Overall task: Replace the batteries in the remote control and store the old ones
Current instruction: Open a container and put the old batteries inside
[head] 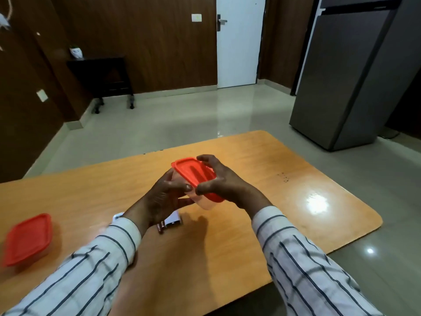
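Hands are meeting above the wooden table (262, 179), both closed around a small clear container (206, 202) with a red lid (193, 173). Left hand (164, 197) is cupping the container's body in its grip from the side, while the right hand (218, 179) is lying over the tilted lid, fingers curled at its edges. Below the left wrist, a white remote control (174, 218) is lying on the table, partly hidden, with brown batteries (161, 227) just beside it. Another red-lidded container (28, 239) is sitting near the table's left edge.

White sleeves (91, 267), dark thin stripes
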